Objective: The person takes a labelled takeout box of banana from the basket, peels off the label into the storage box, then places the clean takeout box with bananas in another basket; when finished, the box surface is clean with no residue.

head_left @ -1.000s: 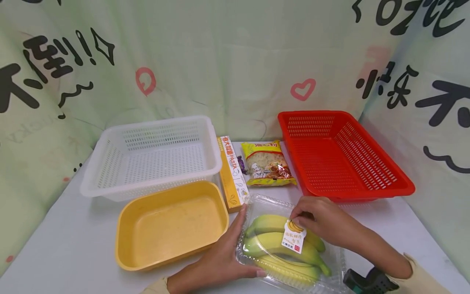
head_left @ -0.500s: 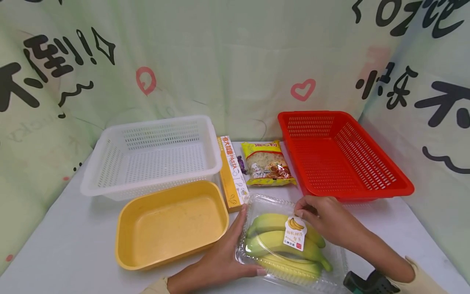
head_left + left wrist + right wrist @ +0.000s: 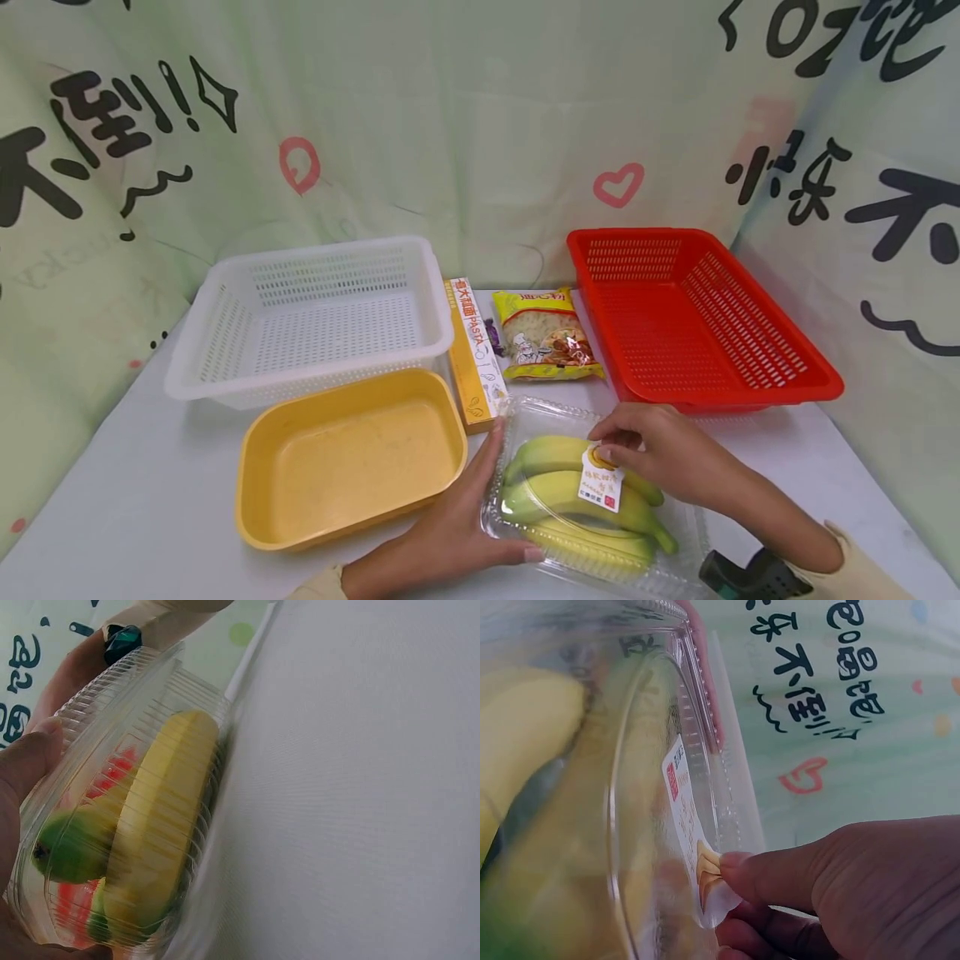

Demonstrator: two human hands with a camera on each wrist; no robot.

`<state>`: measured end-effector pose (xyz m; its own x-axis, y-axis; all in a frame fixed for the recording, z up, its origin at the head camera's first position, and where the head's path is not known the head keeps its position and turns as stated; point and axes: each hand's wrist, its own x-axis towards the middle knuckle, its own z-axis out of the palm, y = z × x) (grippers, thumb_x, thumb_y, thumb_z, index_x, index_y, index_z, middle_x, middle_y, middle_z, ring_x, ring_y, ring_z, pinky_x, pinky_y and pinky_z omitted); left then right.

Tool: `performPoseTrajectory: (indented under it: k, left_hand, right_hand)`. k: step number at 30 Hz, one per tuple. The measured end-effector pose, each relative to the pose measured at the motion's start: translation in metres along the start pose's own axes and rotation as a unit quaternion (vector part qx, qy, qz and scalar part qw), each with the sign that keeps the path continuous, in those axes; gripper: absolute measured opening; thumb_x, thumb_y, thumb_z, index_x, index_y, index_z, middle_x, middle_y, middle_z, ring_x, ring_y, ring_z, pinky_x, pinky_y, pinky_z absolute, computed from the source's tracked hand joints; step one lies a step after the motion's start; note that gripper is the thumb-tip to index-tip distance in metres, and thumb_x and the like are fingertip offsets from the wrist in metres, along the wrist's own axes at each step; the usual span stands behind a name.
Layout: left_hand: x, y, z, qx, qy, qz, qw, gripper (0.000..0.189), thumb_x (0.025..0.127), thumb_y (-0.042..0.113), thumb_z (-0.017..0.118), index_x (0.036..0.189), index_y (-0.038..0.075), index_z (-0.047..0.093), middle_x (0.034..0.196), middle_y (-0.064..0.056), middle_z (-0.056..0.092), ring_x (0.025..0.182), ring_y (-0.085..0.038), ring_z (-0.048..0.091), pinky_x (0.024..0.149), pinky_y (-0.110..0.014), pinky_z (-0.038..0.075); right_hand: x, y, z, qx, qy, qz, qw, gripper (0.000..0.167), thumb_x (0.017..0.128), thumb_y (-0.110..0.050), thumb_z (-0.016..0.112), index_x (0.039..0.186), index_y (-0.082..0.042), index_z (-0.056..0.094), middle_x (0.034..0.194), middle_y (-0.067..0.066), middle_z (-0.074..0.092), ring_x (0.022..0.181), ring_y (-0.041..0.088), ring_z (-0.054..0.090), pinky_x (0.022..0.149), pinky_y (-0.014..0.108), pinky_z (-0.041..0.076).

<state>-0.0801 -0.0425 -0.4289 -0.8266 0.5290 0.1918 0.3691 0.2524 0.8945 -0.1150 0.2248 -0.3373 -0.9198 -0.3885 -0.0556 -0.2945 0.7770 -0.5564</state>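
Observation:
A clear plastic box (image 3: 675, 550) of yellow-green bananas (image 3: 555, 492) lies on the white table (image 3: 150, 508) at the near middle. My left hand (image 3: 480, 500) holds its left side, fingers up along the edge and thumb across the near lid. In the left wrist view the thumb (image 3: 30, 757) lies on the ribbed box (image 3: 150, 750). My right hand (image 3: 611, 446) reaches over from the right and pinches the top of the white paper label (image 3: 602, 490) on the lid. In the right wrist view the fingertips (image 3: 780, 874) grip the label (image 3: 681, 802) at its banana picture.
A yellow tub (image 3: 255, 475) sits just left of the box. Behind it stands a white basket (image 3: 442, 317), and a red basket (image 3: 720, 398) stands at the back right. Between them lie a pasta box (image 3: 472, 354) and a noodle packet (image 3: 543, 333). Printed cloth walls close in the table.
My right fingers rose slightly off the label's top, then came back down and pinched it. The box and my left hand stayed where they were.

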Motion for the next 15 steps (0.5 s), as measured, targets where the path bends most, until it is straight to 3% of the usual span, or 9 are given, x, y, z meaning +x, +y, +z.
performPoseTrajectory:
  k: [9,15]
  left_hand:
    - [0.0007,-0.0018,0.0002,0.011,0.006,0.014,0.9998,0.127,0.069,0.051,0.084,0.157,0.025,-0.003,0.163,0.003,0.002,0.146,-0.021,0.011,0.112,-0.052,0.021]
    - [0.0004,-0.0017,-0.0003,0.010,0.006,0.016,0.9998,0.127,0.069,0.050,0.085,0.157,0.027,-0.004,0.163,0.003,0.002,0.146,-0.021,0.010,0.112,-0.052,0.021]
  right_hand:
    - [-0.0010,-0.0005,0.0026,-0.021,0.030,-0.017,0.9992,0.014,0.079,-0.009,0.081,0.089,-0.016,0.074,0.081,-0.011,0.064,0.073,0.009,0.056,0.066,0.021,0.054]
    - [-0.0059,-0.0003,0.0014,-0.004,0.052,-0.043,0.9977,0.016,0.078,-0.006,0.081,0.089,-0.015,0.076,0.081,-0.012,0.067,0.072,0.006,0.059,0.067,0.019,0.054]
